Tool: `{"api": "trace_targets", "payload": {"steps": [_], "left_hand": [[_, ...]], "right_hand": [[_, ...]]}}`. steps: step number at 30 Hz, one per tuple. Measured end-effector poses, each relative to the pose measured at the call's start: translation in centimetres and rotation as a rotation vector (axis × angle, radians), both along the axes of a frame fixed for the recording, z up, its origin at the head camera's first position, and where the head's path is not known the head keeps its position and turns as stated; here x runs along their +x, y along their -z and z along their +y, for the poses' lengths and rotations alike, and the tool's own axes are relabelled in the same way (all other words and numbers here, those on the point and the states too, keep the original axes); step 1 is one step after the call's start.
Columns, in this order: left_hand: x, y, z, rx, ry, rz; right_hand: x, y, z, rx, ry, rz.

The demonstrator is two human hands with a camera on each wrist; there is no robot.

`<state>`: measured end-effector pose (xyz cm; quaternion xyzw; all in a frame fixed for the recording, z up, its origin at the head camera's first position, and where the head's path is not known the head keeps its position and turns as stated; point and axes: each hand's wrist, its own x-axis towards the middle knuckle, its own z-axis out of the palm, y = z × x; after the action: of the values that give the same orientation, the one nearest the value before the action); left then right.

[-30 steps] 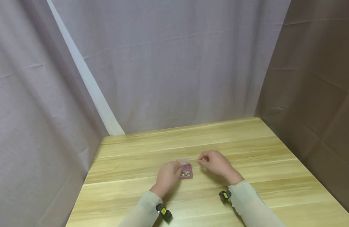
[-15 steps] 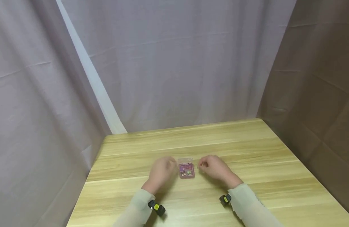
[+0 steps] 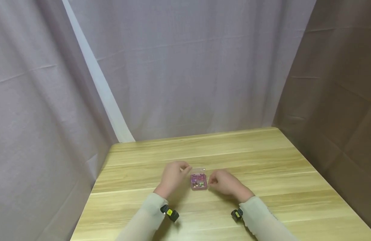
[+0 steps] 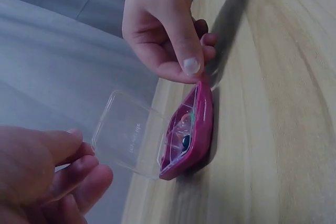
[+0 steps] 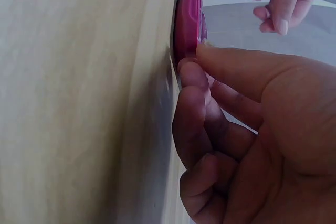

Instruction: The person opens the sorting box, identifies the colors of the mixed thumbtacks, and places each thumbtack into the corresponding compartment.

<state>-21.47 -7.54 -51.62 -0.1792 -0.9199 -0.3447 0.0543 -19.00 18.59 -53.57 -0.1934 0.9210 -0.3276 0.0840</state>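
Note:
A small pink pill box (image 3: 199,182) with several compartments lies on the wooden table, its clear lid (image 4: 128,132) raised at the far side. Small coloured pieces sit inside, among them a dark round one (image 4: 186,141). My left hand (image 3: 173,175) is at the left edge of the lid, thumb and forefinger pinching at its rim. From the right, my right hand (image 3: 226,182) holds the box's near right corner between thumb and forefinger. The right wrist view shows the box side-on (image 5: 187,22) at those fingertips.
The wooden table (image 3: 137,167) extends around the box on all sides. Grey curtains (image 3: 185,67) hang behind its far edge and to the left, with a darker brown curtain (image 3: 333,83) on the right.
My left hand has drawn back from over the box, then moved up to the lid's edge. My right hand has come down and nearer, to the box's near right corner.

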Motion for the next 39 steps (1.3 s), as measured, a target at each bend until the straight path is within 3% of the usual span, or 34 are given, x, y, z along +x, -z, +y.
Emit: {"api": "trace_targets", "payload": {"steps": [11,19,39], "left_hand": [[0.4,0.3,0.2,0.073,0.014,-0.004],[0.7,0.7,0.0,0.041,0.027,0.044],[3.6,2.9,0.1,0.102,0.023,-0.076]], "right_hand": [[0.1,0.2,-0.5,0.021,0.004,0.003],[0.0,0.4,-0.5,0.004,0.017,-0.004],[0.1,0.6,-0.5,0.006,0.013,0.008]]}}
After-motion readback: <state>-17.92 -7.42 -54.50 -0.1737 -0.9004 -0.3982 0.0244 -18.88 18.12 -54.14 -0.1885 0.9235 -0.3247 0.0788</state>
